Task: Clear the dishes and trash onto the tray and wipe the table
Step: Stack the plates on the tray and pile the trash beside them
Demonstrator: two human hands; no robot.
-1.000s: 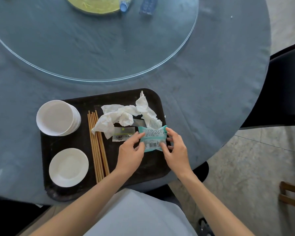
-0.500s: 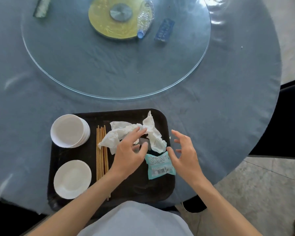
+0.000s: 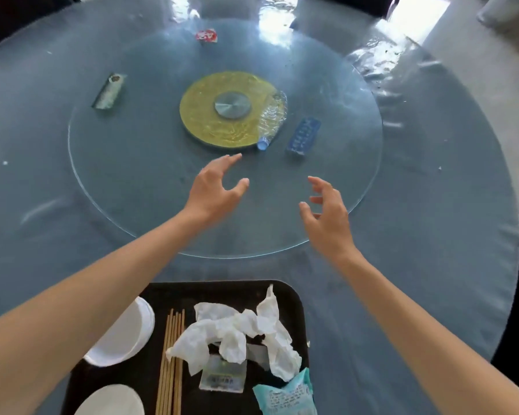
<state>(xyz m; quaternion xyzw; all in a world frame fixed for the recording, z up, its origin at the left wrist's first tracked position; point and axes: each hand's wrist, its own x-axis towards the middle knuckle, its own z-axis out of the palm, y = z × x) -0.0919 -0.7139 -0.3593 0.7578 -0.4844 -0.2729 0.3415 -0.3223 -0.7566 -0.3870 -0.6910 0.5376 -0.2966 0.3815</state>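
Observation:
The black tray (image 3: 150, 372) sits at the near table edge with stacked white bowls (image 3: 126, 333), a white plate (image 3: 111, 401), wooden chopsticks (image 3: 172, 360), crumpled tissues (image 3: 237, 330), a clear wrapper (image 3: 222, 375) and a teal packet (image 3: 286, 396). Both arms stretch out over the glass turntable (image 3: 132, 163). My left hand (image 3: 215, 190) and my right hand (image 3: 327, 217) hover empty, fingers spread. Beyond them lie a crushed plastic bottle (image 3: 271, 119) and a blue wrapper (image 3: 303, 133).
A yellow disc (image 3: 204, 115) marks the turntable's centre. A silver-green wrapper (image 3: 108, 91) lies at its left, a red wrapper (image 3: 206, 35) at the far side. The grey tablecloth (image 3: 432, 205) shows crumbs at the right. Dark chairs stand around the table.
Both hands let go of the teal packet on the tray and reached forward over the glass turntable. My view tilted up, showing more of the table.

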